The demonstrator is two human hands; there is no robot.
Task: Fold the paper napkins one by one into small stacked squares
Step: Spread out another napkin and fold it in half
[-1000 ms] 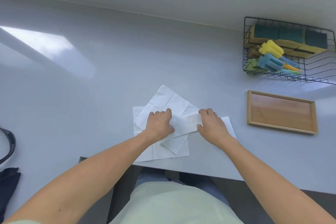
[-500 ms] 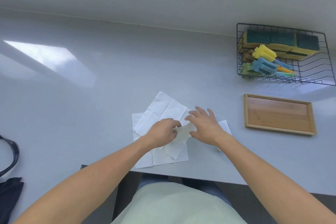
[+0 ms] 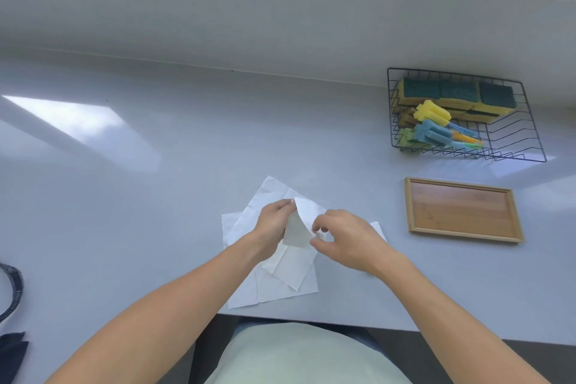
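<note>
Looking down from the head view, both hands work a folded napkin [image 3: 298,226] raised off the pale tabletop [image 3: 156,196]. The left hand [image 3: 274,221] pinches its upper left corner between curled fingers and thumb, and the right hand [image 3: 343,237] pinches its lower right edge, fingers curled inward. The napkin stands curved between them, above the loose pile of unfolded napkins [image 3: 274,287] spread near the tabletop's front edge. A white corner of another napkin [image 3: 378,229] shows just behind the right wrist.

Half a second ago the left hand pressed down on the pile and the right hand lay flatter with fingers extended; one second ago both hands pressed the paper flat. Now the piece is lifted and held by both.

Well to the right lies a wooden tray [image 3: 461,210], and beyond it a wire basket [image 3: 514,140] holding sponges [image 3: 452,93] and coloured brushes [image 3: 436,128]. A dark strap [image 3: 12,290] sits at the left edge.
</note>
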